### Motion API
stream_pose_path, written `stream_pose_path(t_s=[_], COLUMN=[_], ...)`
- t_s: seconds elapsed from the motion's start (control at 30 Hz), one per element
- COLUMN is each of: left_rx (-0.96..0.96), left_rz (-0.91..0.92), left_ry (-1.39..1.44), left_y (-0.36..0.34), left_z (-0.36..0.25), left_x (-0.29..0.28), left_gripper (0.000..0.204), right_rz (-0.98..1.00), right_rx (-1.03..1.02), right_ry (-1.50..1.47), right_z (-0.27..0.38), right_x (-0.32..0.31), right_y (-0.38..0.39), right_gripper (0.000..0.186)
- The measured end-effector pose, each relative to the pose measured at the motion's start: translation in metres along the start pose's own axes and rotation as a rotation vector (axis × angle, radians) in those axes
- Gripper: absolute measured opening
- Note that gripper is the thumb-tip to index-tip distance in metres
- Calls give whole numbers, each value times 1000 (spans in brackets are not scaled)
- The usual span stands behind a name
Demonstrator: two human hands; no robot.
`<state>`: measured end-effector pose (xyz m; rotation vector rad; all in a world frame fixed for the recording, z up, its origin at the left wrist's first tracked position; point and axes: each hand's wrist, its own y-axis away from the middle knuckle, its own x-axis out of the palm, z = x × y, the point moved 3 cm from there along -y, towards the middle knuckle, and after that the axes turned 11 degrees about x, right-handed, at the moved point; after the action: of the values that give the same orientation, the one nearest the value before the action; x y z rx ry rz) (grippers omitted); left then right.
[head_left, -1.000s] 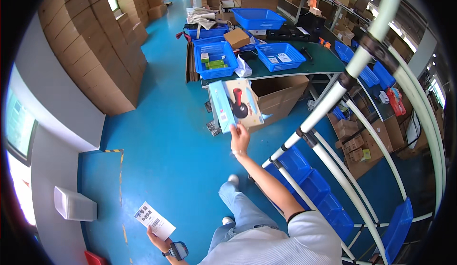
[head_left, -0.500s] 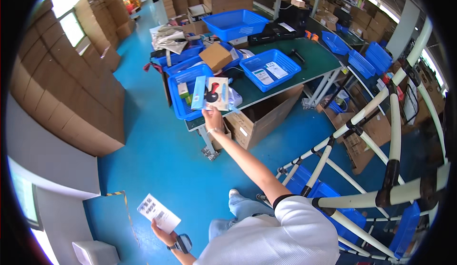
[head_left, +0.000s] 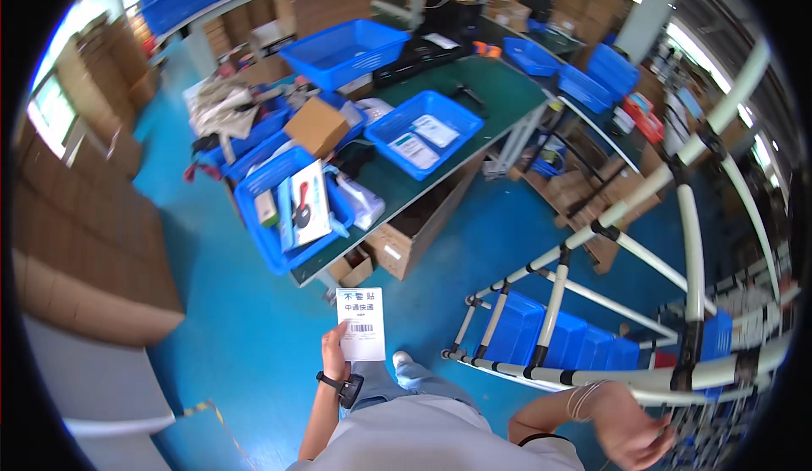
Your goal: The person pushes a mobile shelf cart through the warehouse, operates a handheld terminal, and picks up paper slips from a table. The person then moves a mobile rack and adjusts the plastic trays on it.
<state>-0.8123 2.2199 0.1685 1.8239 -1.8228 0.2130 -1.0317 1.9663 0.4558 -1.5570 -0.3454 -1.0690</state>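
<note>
My left hand [head_left: 335, 353] holds a white printed paper label [head_left: 362, 337] upright, a watch on that wrist. My right hand [head_left: 634, 429] is low at the lower right, fingers loosely bent and blurred, near the pipe rack [head_left: 706, 369]. The boxed item [head_left: 317, 196], pale blue with a red-and-black picture, lies on top of a blue bin [head_left: 267, 251] at the table's front corner. A small green box [head_left: 265, 207] is beside it in that bin.
The green table [head_left: 482, 82] carries several blue bins [head_left: 342, 48], cloth [head_left: 224, 107], a cardboard box [head_left: 315, 128] and papers. Cardboard stacks [head_left: 93, 251] stand left, a large carton [head_left: 393, 247] under the table. Blue bins [head_left: 565, 344] sit in the rack.
My right hand has let go of the boxed item in the bin and drawn back to the lower right. My left hand has moved rightward and up with the label. The view has shifted.
</note>
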Motion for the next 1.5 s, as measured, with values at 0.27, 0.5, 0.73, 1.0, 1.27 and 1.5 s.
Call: stream_pose_path(t_s=[0.27, 0.5, 0.73, 1.0, 1.27, 1.5], left_rx=[23, 340, -98, -473, -432, 42], left_rz=[776, 1275, 1175, 848, 927, 1446], left_ry=[71, 262, 280, 188, 127, 180], left_y=[-91, -89, -93, -142, -127, -73], left_z=[0, -94, -24, 54, 42, -40], left_x=[156, 364, 296, 157, 156, 322], left_gripper=[55, 64, 51, 34, 36, 53], right_rz=[614, 511, 300, 254, 46, -59], right_rx=[1226, 1105, 1023, 841, 737, 664], right_ry=[316, 397, 522, 572, 676, 792], right_z=[-48, -32, 14, 75, 105, 114], right_x=[-15, -43, -99, -158, -225, -246], right_y=[33, 27, -12, -76, -138, -152], right_gripper=[32, 37, 42, 49, 48, 50])
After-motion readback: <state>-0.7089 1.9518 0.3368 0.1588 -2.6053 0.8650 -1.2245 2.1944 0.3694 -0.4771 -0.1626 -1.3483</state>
